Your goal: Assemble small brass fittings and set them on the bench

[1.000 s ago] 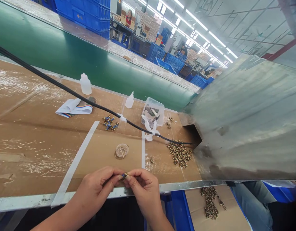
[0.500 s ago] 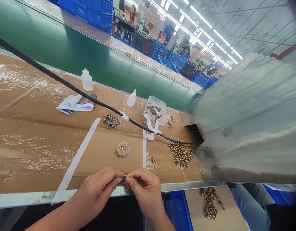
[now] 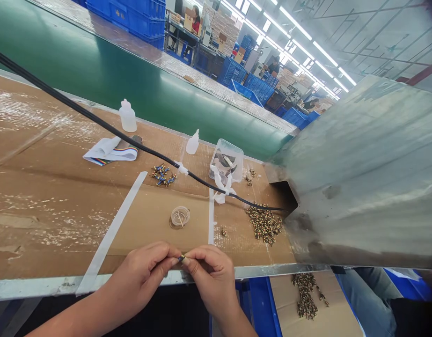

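Note:
My left hand (image 3: 142, 267) and my right hand (image 3: 210, 276) meet above the bench's front edge, their fingertips pinching a small blue-and-brass connector (image 3: 181, 258) between them. Its shape is mostly hidden by my fingers. Ahead on the cardboard-covered bench (image 3: 43, 220) lie a heap of brass connectors (image 3: 264, 223) and a smaller group of blue-tipped connectors (image 3: 162, 175). Nearest my hands is a small round clear dish (image 3: 179, 217). Neither hand touches these.
A black cable (image 3: 131, 142) crosses the bench above a clear plastic box (image 3: 227, 160), a ribbon cable (image 3: 110, 152) and white squeeze bottles (image 3: 128, 116). A metal chute (image 3: 356, 173) fills the right. Below, brass connectors lie on cardboard (image 3: 306, 295). Beyond runs a green conveyor belt (image 3: 113, 79).
The whole scene has shifted slightly as my head moved. My hands have drawn a little closer around the connector, which stays pinched between them.

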Motion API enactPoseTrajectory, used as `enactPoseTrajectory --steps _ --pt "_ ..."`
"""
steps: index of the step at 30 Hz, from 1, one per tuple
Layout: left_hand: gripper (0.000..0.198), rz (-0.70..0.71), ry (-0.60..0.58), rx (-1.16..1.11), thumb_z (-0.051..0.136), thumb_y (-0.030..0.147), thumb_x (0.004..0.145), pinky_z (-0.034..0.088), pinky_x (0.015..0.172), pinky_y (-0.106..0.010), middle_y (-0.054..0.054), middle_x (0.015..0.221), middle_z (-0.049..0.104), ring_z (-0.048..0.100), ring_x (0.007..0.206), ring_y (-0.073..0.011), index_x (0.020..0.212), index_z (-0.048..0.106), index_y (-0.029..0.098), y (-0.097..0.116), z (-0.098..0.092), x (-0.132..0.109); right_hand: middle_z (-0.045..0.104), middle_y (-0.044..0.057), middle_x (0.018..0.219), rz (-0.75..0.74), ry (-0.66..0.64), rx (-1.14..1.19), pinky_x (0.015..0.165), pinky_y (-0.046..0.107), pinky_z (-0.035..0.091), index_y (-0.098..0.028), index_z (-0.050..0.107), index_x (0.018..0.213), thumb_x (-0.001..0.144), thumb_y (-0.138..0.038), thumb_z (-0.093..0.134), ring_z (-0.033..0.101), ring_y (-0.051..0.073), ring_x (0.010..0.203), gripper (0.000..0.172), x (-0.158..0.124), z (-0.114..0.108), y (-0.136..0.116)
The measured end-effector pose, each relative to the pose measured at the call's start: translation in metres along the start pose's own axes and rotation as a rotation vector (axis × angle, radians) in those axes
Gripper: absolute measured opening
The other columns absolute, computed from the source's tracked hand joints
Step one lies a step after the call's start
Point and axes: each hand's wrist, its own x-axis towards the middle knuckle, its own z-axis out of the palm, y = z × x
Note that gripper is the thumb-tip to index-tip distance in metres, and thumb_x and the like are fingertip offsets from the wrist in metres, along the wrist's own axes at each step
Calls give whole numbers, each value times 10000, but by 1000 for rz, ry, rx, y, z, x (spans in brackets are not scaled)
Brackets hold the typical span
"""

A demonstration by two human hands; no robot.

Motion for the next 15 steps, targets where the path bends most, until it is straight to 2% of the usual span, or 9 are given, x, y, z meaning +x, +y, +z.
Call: enactPoseTrajectory --steps 15 --pt "232 -28 -30 21 475 363 942 491 658 -150 23 794 706 665 729 -125 877 666 248 -7 1 -1 677 12 633 12 23 33 576 219 418 -201 776 724 813 -266 713 584 138 608 127 2 -1 -2"
